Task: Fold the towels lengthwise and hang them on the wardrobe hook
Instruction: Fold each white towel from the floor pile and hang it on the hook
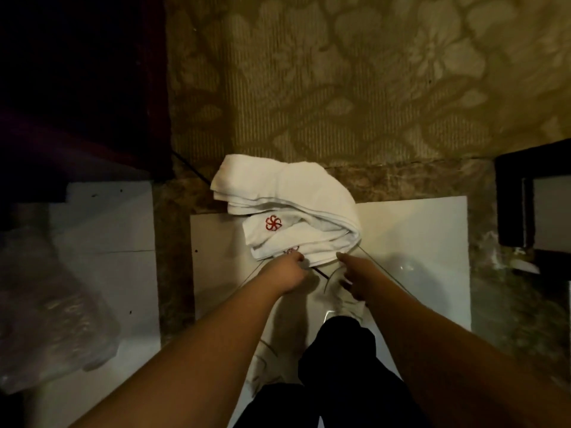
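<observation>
Where both hands reach, grip unclear: rumpled white towels (290, 208), red pinwheel emblems, heaped on pale board (417, 242).

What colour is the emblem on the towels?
Red, a pinwheel emblem on the white towels, clearest in the head view.

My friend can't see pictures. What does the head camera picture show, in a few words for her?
Two bare hands reach down to a heap of white towels with a red flower-like logo, lying on a white tiled floor below flowered wallpaper. The left hand touches the heap's near edge; the right hand is just beside it. The person's dark trouser leg shows below.
</observation>
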`<state>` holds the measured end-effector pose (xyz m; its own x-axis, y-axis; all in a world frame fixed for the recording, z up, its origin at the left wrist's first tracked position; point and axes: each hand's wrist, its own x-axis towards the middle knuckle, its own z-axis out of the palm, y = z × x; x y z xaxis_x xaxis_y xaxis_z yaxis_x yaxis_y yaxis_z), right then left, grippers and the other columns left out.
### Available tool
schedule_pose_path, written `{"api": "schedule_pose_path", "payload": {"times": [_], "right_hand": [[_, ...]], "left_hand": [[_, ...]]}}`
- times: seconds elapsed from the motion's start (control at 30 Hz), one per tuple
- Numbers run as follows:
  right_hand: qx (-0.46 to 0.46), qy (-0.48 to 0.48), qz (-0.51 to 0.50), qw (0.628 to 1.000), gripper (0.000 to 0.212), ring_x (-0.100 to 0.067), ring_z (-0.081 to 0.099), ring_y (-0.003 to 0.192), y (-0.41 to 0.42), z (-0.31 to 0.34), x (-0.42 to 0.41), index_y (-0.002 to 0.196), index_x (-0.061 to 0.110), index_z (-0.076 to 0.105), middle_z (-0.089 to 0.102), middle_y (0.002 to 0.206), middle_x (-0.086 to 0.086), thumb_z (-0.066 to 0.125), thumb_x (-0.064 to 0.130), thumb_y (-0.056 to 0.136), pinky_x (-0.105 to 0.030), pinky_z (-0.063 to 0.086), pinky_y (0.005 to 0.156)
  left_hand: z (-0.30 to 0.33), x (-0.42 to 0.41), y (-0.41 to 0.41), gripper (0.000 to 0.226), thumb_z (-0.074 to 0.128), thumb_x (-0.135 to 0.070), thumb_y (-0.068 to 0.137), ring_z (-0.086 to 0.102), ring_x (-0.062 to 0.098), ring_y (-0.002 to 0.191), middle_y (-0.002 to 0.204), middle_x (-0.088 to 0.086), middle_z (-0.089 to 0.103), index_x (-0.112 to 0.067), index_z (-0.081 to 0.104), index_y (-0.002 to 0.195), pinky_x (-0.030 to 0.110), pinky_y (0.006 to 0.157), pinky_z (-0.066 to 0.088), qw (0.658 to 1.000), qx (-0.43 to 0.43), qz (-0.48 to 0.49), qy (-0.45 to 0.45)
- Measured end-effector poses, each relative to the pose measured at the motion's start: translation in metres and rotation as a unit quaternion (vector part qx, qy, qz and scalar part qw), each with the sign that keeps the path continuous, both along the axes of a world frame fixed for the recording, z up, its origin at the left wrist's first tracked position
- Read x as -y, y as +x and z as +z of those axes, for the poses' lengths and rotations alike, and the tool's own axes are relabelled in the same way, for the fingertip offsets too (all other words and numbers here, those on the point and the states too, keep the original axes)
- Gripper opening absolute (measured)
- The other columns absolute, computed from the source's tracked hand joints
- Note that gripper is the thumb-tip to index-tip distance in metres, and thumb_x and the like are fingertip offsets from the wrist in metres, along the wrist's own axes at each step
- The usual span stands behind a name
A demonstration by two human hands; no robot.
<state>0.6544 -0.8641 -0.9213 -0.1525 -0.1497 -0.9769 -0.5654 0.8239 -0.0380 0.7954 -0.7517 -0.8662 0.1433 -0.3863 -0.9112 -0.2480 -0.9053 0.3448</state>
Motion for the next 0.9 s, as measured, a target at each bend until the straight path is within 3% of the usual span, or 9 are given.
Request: {"api": "schedule_pose_path", "payload": {"times": [0.1, 0.2, 0.37, 0.47, 0.53, 0.63, 0.73, 0.83, 0.9], "right_hand": [[0.014, -0.023, -0.006, 1.000, 0.040, -0.024, 0.056, 0.086, 0.009, -0.032, 0.003, 0.126, 0.018, 0.057, 0.057, 0.099, -0.010, 0.072, 0.036, 0.093, -0.038, 0.048, 0.079], [0.023, -0.088, 0.029, 0.995, 0.037, -0.026, 0.058, 0.091, 0.010, -0.053, 0.004, 0.128, 0.005, 0.062, 0.062, 0.105, -0.013, 0.065, 0.027, 0.098, -0.038, 0.044, 0.084], [0.134, -0.095, 0.080, 0.983, 0.013, -0.031, 0.060, 0.086, 0.005, 0.000, -0.008, 0.088, 0.003, 0.069, 0.066, 0.091, -0.022, 0.062, 0.012, 0.095, -0.045, 0.049, 0.083], [0.194, -0.092, 0.124, 0.969, 0.018, -0.026, 0.061, 0.079, 0.010, 0.067, -0.010, 0.083, 0.008, 0.065, 0.065, 0.080, -0.012, 0.059, 0.012, 0.099, -0.041, 0.049, 0.082], [0.235, -0.088, 0.118, 0.961, 0.027, -0.019, 0.059, 0.070, 0.016, 0.113, -0.011, 0.074, 0.013, 0.061, 0.063, 0.068, -0.002, 0.057, 0.013, 0.100, -0.036, 0.048, 0.074], [0.267, -0.115, 0.142, 0.946, 0.024, -0.016, 0.070, 0.075, 0.025, 0.178, -0.011, 0.087, 0.007, 0.068, 0.074, 0.076, -0.003, 0.056, 0.020, 0.103, -0.026, 0.055, 0.071], [0.293, -0.134, 0.256, 0.912, 0.014, -0.011, 0.067, 0.096, 0.034, 0.261, -0.014, 0.104, 0.016, 0.069, 0.074, 0.098, -0.001, 0.061, 0.027, 0.100, -0.026, 0.051, 0.089], [0.292, -0.160, 0.364, 0.870, 0.014, 0.010, 0.060, 0.078, 0.040, 0.350, -0.026, 0.104, 0.026, 0.062, 0.065, 0.091, 0.008, 0.070, 0.032, 0.094, -0.007, 0.044, 0.069], [0.284, -0.191, 0.411, 0.845, 0.021, 0.008, 0.059, 0.074, 0.039, 0.406, -0.037, 0.100, 0.027, 0.057, 0.061, 0.089, 0.009, 0.072, 0.039, 0.091, -0.008, 0.041, 0.061]], "left_hand": [[-0.033, 0.008, -0.009, 0.041, 0.058, -0.031, 0.096, 0.055, 0.030, 0.124, 0.140, 0.013, 0.057, -0.016, 0.057, 0.134, 0.024, 0.087, 0.038, 0.999, -0.003, -0.033, 0.002], [-0.059, 0.007, -0.018, 0.050, 0.069, -0.033, 0.086, 0.056, 0.030, 0.123, 0.136, 0.012, 0.058, -0.017, 0.055, 0.132, 0.031, 0.099, 0.045, 0.999, 0.002, -0.034, -0.008], [-0.044, -0.006, -0.035, 0.058, 0.069, -0.043, 0.082, 0.044, 0.031, 0.131, 0.136, 0.007, 0.052, -0.020, 0.046, 0.129, 0.043, 0.103, 0.035, 0.994, 0.098, -0.023, -0.036], [0.003, -0.013, -0.037, 0.028, 0.063, -0.036, 0.089, 0.053, 0.033, 0.116, 0.117, 0.010, 0.062, -0.020, 0.049, 0.108, 0.041, 0.092, 0.039, 0.984, 0.148, 0.043, -0.086], [0.038, -0.019, -0.036, 0.016, 0.061, -0.029, 0.089, 0.060, 0.031, 0.095, 0.096, 0.006, 0.065, -0.027, 0.046, 0.091, 0.036, 0.072, 0.042, 0.976, 0.139, 0.118, -0.121], [0.097, -0.027, -0.030, 0.016, 0.061, -0.029, 0.089, 0.057, 0.003, 0.066, 0.070, -0.012, 0.059, -0.036, 0.049, 0.080, 0.022, 0.053, 0.034, 0.960, 0.091, 0.215, -0.154], [0.186, -0.027, -0.012, 0.003, 0.059, -0.029, 0.088, 0.064, 0.015, 0.079, 0.080, -0.005, 0.066, -0.027, 0.060, 0.089, 0.033, 0.067, 0.048, 0.932, 0.051, 0.315, -0.172], [0.281, -0.030, 0.006, 0.021, 0.055, -0.025, 0.083, 0.069, 0.031, 0.096, 0.099, 0.012, 0.072, -0.018, 0.067, 0.099, 0.050, 0.088, 0.056, 0.869, -0.019, 0.470, -0.156], [0.336, -0.037, 0.015, 0.022, 0.052, -0.016, 0.089, 0.068, 0.039, 0.104, 0.112, 0.022, 0.070, -0.013, 0.065, 0.106, 0.056, 0.093, 0.053, 0.822, -0.066, 0.548, -0.139]]}}
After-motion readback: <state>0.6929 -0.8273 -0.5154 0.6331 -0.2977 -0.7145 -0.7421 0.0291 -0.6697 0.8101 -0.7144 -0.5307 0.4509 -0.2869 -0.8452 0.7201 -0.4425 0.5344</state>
